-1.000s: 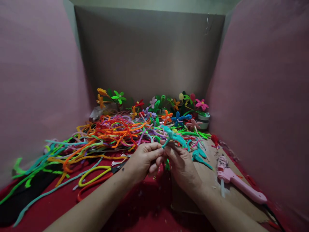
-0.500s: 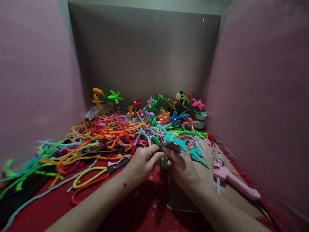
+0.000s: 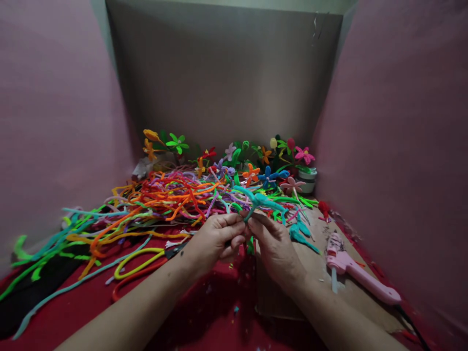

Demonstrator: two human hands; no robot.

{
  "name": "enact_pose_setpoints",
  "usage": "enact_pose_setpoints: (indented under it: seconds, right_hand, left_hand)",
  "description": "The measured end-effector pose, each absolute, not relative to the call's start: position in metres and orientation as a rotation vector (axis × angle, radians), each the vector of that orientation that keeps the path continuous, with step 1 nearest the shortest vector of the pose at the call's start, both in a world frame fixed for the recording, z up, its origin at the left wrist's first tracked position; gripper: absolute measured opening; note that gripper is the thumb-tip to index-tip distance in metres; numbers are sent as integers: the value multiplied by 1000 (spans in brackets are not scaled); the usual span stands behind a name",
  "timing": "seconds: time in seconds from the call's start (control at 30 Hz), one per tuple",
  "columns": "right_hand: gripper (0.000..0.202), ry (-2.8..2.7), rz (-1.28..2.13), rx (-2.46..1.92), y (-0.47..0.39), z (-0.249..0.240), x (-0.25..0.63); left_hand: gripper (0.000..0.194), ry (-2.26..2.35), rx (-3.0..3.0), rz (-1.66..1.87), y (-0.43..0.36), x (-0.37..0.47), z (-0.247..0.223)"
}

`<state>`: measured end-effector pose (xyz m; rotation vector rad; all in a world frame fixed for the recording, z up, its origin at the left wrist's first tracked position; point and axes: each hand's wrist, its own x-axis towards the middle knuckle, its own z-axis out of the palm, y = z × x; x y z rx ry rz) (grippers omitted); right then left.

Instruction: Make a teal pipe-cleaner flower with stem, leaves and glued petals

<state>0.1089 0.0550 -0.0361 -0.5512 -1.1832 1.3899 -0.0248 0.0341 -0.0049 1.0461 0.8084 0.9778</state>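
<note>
Moved: teal piece (image 3: 261, 199) sits higher than half a second ago; more of my curled left fingers shows.
Left hand (image 3: 215, 239): thumb and finger pinched on its stem, other fingers curled.
Right hand (image 3: 276, 248): thumb and fingers closed at the stem's base, beside the left's.
Teal piece, place: between my fingertips, petals upward, off the surface.
Teal piece, feel: I judge it light, soft, bendable, grippy; petals could crush, so the stem is my hold.
Near: red cloth (image 3: 204, 317), scattered scraps.
Right: cardboard (image 3: 278, 297) bearing glue gun (image 3: 369, 281).
Left: scissors (image 3: 172, 253), tangled stems (image 3: 175, 195).
Far: flowers (image 3: 250, 174), jar (image 3: 307, 181), dim grey wall (image 3: 226, 83).
Sides: pink walls (image 3: 395, 122).
</note>
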Motion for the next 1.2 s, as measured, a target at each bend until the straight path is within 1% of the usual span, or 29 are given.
enact_pose_setpoints:
  seconds: [0.1,0.2,0.3,0.37,0.47,0.57,0.63,0.7,0.87,1.07,1.2]
  right_hand:
    - [8,-1263,1338,-571,56,-34,110]
    - [13,-1306,1378,-528,58,-33,111]
    - [6,-1234,1482,-420,59,-35,111]
    - [4,-1137,1526,-380,60,-36,110]
    - [2,-1034,1551,-415,59,-37,109]
    - [4,-985,1518,-487,59,-37,108]
    - [6,-990,1487,-509,59,-36,108]
    - [6,-1026,1449,-518,58,-36,108]
    - [8,-1122,1439,-499,59,-37,108]
    - [8,-1169,1446,-426,62,-37,108]
    - [8,-1153,1443,-388,63,-34,108]
  left_hand:
    - [16,729,985,950,35,-28,-8]
    - [15,629,948,923,37,-33,-11]
    - [16,550,947,833,39,-36,-12]
    - [19,575,1005,814,38,-35,-10]
    - [26,876,1353,944,35,-30,-8]
    - [19,1298,1908,1146,32,-24,-14]
    - [16,1429,2163,1206,31,-22,-21]
    - [17,1457,2239,1218,31,-21,-26]
    - [18,1406,1968,1300,34,-20,-20]
    - [18,1137,1404,1192,32,-17,-5]
    - [18,968,1186,1168,30,-16,-3]
